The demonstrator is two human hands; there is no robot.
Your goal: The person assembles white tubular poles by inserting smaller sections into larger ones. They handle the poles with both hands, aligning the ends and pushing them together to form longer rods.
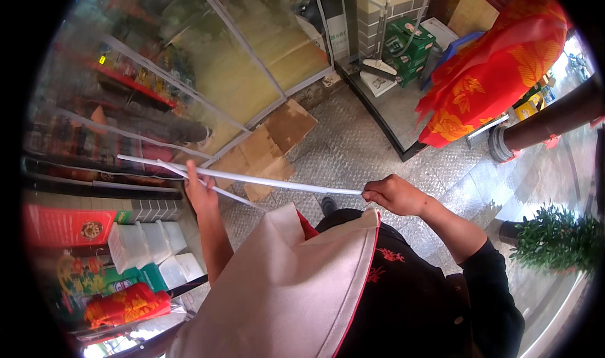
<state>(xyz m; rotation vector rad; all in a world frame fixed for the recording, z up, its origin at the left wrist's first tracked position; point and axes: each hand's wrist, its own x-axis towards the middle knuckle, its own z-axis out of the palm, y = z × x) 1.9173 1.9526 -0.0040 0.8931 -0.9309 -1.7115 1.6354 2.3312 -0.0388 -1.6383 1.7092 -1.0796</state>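
Note:
A long, thin white rod [283, 182] stretches across the middle in front of me. My right hand [396, 195] pinches its right end. Over on the left, my left hand [201, 189] has its fingers around the rod, one finger pointing up; its exact grip is partly hidden. A second, thinner white strip [238, 198] slants from near that hand down to a cloth. This large cream cloth [290, 276] with a red edge and red underside spreads below the rod, across my front and over part of my left arm. Its lower end runs out of view.
Flattened cardboard [271, 141] lies on the floor by the glass doors [252, 49]. White plastic tubs [142, 241] stand at left. Red cloth with gold flowers [498, 74] hangs at upper right, near green boxes [406, 43], a dark post [554, 115] and a leafy plant [558, 238].

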